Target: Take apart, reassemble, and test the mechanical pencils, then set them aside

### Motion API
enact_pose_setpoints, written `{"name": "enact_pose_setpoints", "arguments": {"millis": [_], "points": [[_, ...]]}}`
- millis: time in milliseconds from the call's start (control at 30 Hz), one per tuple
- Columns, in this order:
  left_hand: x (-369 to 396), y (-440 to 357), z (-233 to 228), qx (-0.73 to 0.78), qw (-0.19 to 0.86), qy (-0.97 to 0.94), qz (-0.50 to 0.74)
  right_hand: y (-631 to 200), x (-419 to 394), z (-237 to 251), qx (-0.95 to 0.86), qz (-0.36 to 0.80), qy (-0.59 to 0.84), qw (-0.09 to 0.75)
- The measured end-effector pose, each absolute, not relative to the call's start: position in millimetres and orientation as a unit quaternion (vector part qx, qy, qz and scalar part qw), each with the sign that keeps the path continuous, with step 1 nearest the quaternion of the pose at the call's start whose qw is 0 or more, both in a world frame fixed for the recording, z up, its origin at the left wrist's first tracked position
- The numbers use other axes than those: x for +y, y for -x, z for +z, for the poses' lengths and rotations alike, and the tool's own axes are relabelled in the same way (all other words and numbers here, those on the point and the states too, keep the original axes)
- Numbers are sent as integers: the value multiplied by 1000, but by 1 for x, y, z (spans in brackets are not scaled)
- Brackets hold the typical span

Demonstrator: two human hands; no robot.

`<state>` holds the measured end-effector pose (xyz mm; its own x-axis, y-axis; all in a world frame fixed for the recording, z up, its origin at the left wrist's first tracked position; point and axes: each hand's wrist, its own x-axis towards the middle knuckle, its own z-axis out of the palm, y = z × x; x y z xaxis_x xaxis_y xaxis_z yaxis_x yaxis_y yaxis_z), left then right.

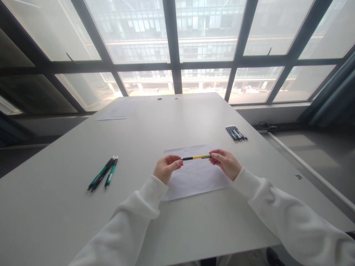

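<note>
A yellow and black pen (197,157) is stretched level between my two hands, above a sheet of white paper (191,184). My left hand (167,167) pinches its black grip end, with the tip between thumb and fingers. At the other end, by the clip, my right hand (226,162) pinches the pen with thumb and forefinger. The fingertips of both hands hide the pen's very ends. To the left of my left hand lie several pens with green and black barrels (103,173).
A row of several dark pens (236,133) lies side by side on the white table (177,125), beyond my right hand. Another paper sheet (112,112) rests at the far left. Large windows stand behind the table, whose right edge runs past the pen row.
</note>
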<state>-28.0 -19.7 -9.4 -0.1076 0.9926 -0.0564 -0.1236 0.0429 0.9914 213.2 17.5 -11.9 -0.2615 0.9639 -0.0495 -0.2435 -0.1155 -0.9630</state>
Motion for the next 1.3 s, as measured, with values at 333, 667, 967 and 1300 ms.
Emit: {"name": "enact_pose_setpoints", "arguments": {"millis": [333, 667, 967, 1300], "points": [[-23, 25, -3, 517, 480, -469, 531, -210, 15, -11, -481, 648, 386, 448], [-25, 23, 0, 529, 484, -454, 529, -209, 15, -14, -474, 649, 384, 454], [-26, 22, 2, 530, 490, -451, 525, -210, 16, -17, -477, 642, 385, 461], [-23, 23, -5, 523, 520, -420, 529, -209, 15, -14, -527, 596, 379, 472]]}}
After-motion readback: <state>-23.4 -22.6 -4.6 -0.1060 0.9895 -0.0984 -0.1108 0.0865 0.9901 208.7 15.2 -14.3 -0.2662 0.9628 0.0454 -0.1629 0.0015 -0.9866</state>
